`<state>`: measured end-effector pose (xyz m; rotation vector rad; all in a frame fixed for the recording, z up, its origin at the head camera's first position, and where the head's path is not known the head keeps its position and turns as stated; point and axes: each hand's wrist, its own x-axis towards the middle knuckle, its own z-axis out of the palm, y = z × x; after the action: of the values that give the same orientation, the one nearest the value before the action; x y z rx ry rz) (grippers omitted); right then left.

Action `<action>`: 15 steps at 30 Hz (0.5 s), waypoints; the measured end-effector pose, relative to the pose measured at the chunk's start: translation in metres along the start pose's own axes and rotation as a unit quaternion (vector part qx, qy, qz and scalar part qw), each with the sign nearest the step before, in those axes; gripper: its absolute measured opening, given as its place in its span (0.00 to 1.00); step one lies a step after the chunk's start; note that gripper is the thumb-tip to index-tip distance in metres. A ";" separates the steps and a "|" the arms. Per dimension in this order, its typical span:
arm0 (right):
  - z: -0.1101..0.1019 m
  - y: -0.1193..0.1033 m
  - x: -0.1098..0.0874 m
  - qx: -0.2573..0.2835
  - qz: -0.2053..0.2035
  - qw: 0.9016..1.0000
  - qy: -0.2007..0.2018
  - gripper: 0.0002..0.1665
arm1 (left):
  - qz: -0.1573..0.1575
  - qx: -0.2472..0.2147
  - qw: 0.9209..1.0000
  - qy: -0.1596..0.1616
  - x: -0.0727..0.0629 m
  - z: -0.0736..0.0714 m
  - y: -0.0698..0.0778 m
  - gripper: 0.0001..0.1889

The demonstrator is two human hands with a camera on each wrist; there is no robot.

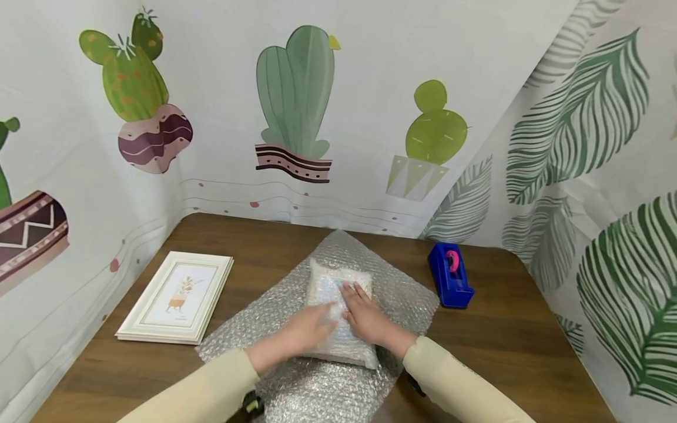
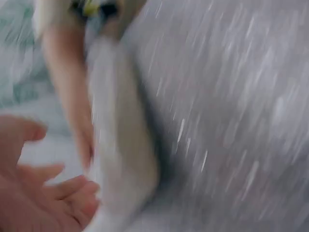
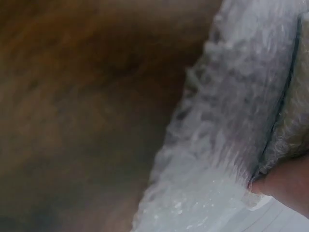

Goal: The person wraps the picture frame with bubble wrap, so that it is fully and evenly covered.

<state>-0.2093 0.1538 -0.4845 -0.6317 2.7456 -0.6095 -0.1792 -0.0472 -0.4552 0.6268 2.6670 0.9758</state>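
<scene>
A flat rectangular parcel in bubble wrap, with a pale cream edge and a faint bluish middle, lies on a larger sheet of bubble wrap. My right hand rests on its right part with straight fingers; in the right wrist view a finger touches the wrapped edge. Blurred by motion, my left hand is over the parcel's left part. The left wrist view shows its loosely bent fingers beside the blurred wrapped parcel, holding nothing.
To the left on the brown wooden table lies a white picture frame with a plant print, seemingly stacked on another. A blue tape dispenser with a pink core stands at the right. Cactus-printed cloth hangs behind the table.
</scene>
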 end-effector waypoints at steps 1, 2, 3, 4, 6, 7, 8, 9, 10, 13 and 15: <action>0.000 0.000 0.000 0.002 0.000 1.000 0.002 0.36 | -0.006 -0.017 0.999 0.038 0.009 -0.007 -0.006 0.27; 0.000 0.000 0.001 0.004 0.002 1.000 0.001 0.37 | -0.014 -0.029 0.997 0.072 0.017 -0.014 -0.013 0.25; 0.000 0.001 0.001 0.006 0.003 1.000 0.002 0.37 | -0.023 -0.039 0.994 0.097 0.026 -0.020 -0.019 0.24; 0.001 0.001 0.001 0.009 0.005 1.000 0.001 0.37 | -0.029 -0.027 0.993 0.115 0.034 -0.025 -0.026 0.23; 0.002 0.001 0.001 0.017 0.005 1.000 0.002 0.38 | -0.038 0.010 0.991 0.126 0.049 -0.031 -0.037 0.22; 0.003 0.001 0.000 0.016 0.006 1.000 0.001 0.38 | -0.038 0.022 0.992 0.120 0.055 -0.032 -0.042 0.22; 0.003 0.001 0.000 0.015 0.006 1.000 -0.002 0.38 | -0.034 0.034 0.992 0.116 0.061 -0.032 -0.046 0.21; 0.004 0.001 -0.001 0.012 0.007 1.000 -0.004 0.37 | -0.029 0.046 0.992 0.112 0.066 -0.032 -0.049 0.21; 0.004 0.001 -0.001 0.010 0.007 1.000 -0.006 0.37 | -0.023 0.058 0.992 0.113 0.070 -0.032 -0.051 0.20; 0.003 0.000 -0.002 0.001 0.003 1.000 -0.004 0.36 | -0.014 0.069 0.990 0.121 0.079 -0.030 -0.055 0.18; 0.002 0.000 -0.002 -0.002 0.003 1.000 0.001 0.36 | -0.007 0.074 0.988 0.132 0.084 -0.030 -0.055 0.17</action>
<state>-0.2073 0.1540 -0.4857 -0.6236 2.7504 -0.6045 -0.2815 -0.0625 -0.4744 0.5389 2.9950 0.9209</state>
